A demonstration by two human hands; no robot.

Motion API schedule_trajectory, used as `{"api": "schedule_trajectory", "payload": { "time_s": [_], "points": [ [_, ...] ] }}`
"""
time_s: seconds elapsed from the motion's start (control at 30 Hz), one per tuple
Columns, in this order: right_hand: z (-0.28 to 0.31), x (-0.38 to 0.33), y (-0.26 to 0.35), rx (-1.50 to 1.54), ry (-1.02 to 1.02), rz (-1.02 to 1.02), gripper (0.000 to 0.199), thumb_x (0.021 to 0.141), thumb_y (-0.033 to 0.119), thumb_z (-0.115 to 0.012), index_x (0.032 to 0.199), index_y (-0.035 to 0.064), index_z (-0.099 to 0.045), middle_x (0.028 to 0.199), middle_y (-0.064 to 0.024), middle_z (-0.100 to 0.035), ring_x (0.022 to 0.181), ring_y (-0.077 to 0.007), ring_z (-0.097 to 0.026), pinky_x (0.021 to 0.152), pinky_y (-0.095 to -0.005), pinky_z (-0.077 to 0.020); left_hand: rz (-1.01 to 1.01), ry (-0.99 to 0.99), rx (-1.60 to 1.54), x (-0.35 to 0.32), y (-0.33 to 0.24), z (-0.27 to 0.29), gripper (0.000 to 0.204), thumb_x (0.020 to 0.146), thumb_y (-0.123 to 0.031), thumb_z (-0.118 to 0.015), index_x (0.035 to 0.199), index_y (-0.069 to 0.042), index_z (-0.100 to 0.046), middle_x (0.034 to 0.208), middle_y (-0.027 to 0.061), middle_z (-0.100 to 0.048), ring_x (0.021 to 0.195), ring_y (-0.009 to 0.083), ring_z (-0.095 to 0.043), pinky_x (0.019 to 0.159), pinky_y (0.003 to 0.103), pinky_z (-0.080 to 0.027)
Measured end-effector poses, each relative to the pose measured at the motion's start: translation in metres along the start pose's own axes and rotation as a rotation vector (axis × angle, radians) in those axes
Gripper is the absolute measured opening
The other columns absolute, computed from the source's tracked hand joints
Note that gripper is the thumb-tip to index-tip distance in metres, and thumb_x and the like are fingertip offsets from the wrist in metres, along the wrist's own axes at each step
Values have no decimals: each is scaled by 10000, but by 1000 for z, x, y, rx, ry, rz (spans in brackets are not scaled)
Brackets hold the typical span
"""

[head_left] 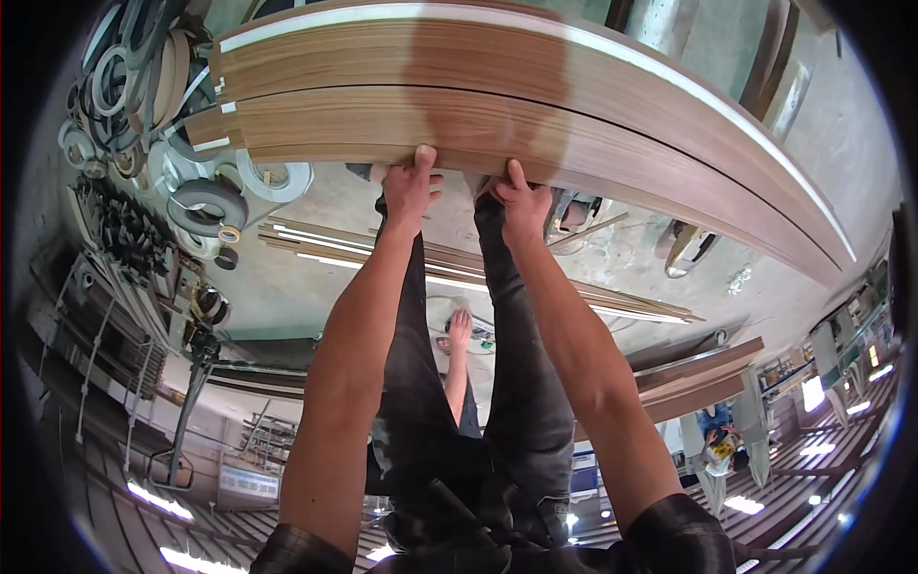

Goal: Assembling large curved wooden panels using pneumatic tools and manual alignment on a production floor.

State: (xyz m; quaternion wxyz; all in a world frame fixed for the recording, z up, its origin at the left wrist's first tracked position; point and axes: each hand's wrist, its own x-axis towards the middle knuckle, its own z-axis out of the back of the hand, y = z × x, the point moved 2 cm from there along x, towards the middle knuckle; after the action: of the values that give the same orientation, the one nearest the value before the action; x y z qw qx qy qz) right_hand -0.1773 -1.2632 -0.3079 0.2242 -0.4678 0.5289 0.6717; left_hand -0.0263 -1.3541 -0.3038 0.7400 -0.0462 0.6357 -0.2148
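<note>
Long wood-grain boards (325,122) lie side by side in front of me, bowed by the lens, with a dark seam between them. A white strip (459,13) runs along their far edge. My left hand (409,199) grips the near edge, its thumb on top and some fingers curled at the edge. A little to the right, my right hand (521,203) holds the same near edge, thumb up. The fingertips under the board are hidden. At the left end, short white pieces (210,145) show on the board ends.
Rolls of banding (206,206) crowd the floor at left. Thin wooden strips (430,258) lie behind my legs, near another person's hand (460,327). A metal-looking object (690,251) sits at right. Brown boards (693,381) and another person (719,450) are at lower right.
</note>
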Motion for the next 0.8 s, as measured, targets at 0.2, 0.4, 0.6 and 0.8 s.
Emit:
{"api": "schedule_trajectory", "payload": {
  "time_s": [0.2, 0.4, 0.6, 0.8],
  "points": [
    [6, 2, 17, 33, 51, -80, 276, 811, 33, -657, 1042, 30, -506, 987, -79, -600, 729, -161, -601, 555, -284, -503, 31, -30, 80, -14, -11, -13, 582, 818, -568, -600, 1024, -34, -491, 887, 74, -569, 778, 194, -612, 687, 345, -502],
    [100, -12, 58, -806, -266, 160, 426, 805, 90, -656, 1179, 6, -472, 1100, -148, -583, 891, -271, -605, 747, -366, -495, -980, -218, 1089, -88, -9, -76, 568, 794, -305, -617, 1234, 12, -448, 1249, 212, -471, 1180, 358, -427, 956, 514, -328],
    [118, -34, 108, -1370, -272, 782, 721, 717, 114, -677, 1358, 30, -360, 1337, -197, -397, 1177, -368, -425, 967, -432, -363, -1237, 374, 1585, -107, -4, -142, 732, 773, -223, -608, 1391, 15, -296, 1492, 208, -185, 1397, 328, -159, 1086, 582, -128],
    [107, -24, 123, -1487, -189, 753, 766, 725, 135, -657, 1367, -58, -288, 1436, -261, -253, 1322, -418, -272, 1077, -432, -270, -1120, 479, 1697, -114, 2, -155, 802, 763, -259, -621, 1414, 12, -238, 1505, 239, -95, 1410, 359, -60, 1084, 613, -39]
  ]
}}
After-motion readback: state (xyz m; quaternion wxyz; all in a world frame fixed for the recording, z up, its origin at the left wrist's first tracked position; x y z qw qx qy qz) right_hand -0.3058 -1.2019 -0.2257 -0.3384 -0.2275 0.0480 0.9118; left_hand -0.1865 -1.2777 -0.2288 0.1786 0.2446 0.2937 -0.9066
